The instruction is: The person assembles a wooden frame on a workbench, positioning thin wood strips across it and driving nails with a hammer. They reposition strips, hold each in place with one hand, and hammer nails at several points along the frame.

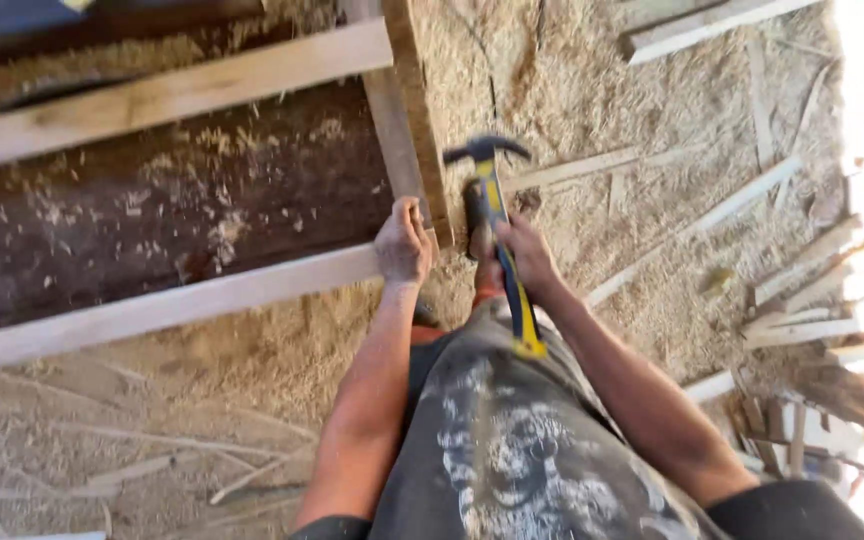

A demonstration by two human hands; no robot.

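- A floor (592, 90) deep in sawdust and shavings fills the view from above, strewn with thin offcut strips.
- A dark board (152, 220) dusted with shavings lies at left, framed by pale timber: one plank (152, 100) above it, another plank (172, 300) below, and an upright piece (407, 120) closing the right end.
- A person in dust-marked grey shorts (512, 440) stands at the frame's corner, both bare forearms reaching forward.
- A stack of pale wood strips (822, 290) lies at the right edge in bright glare.
- The left hand (404, 243) is curled, fingers together, gripping the corner where the lower plank meets the upright piece.
- The right hand (524, 252) is closed around the handle of a claw hammer (497, 215), just right of that corner.
- The hammer's dark head points away from the person; its yellow-and-blue handle runs back past the wrist over the shorts.
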